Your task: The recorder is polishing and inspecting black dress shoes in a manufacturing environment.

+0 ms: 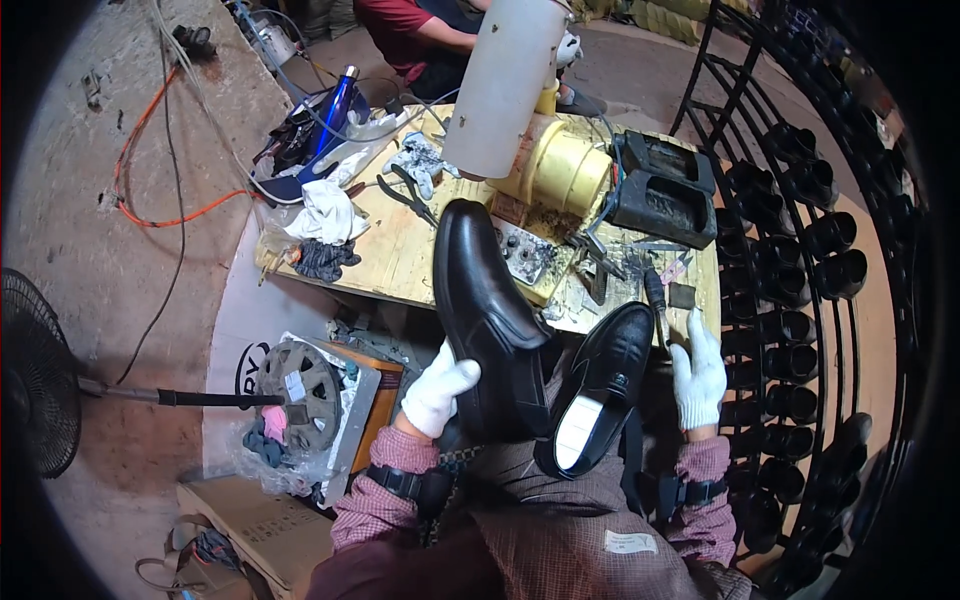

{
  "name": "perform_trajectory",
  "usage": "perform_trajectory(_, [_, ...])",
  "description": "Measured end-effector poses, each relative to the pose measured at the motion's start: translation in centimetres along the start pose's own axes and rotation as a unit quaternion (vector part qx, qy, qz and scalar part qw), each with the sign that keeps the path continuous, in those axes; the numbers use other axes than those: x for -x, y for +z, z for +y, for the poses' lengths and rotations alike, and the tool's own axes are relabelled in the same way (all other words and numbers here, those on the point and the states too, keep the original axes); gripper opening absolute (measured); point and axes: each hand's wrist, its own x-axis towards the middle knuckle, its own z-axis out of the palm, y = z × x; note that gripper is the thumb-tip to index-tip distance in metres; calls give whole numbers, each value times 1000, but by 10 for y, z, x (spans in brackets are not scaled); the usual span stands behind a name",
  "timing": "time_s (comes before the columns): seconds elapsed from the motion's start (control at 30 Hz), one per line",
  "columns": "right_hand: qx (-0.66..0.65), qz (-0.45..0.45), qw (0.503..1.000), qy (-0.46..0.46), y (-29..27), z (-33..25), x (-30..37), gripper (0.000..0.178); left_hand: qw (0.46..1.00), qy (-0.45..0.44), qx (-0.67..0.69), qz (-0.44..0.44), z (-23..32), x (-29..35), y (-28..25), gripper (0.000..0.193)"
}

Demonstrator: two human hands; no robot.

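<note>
My left hand (440,393), in a white knit glove, is closed on a black leather shoe (482,300) by its side near the heel. Its toe points away from me, over the workbench edge. A second black shoe (607,375) with a pale insole rests on my lap, just right of the first. My right hand (699,378), also gloved in white, stands off to the right with fingers stretched out and nothing in it. Nearest to it on the bench are a dark-handled tool (655,290) and a small dark block (682,295).
Across the wooden workbench (385,255) are a yellow machine (560,172) with a pale cylinder (508,85), black trays (663,205), pliers (410,200) and cloths (330,212). A rack of black shoes (785,310) lines the right. A fan (35,375) stands left; a person (415,35) sits beyond.
</note>
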Motion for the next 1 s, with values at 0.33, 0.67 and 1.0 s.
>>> perform_trajectory(0.33, [-115, -28, 993, -2, -35, -52, 63, 65, 959, -22, 281, -39, -12, -74, -2, 101])
perform_trajectory(0.67, [16, -300, 918, -257, -49, -78, 90, 67, 931, 20, 357, -71, 8, -124, -33, 104])
perform_trajectory(1.0, [-31, -311, 888, -337, -25, -74, 83, 78, 951, 45, 297, -74, 33, -104, -16, 60])
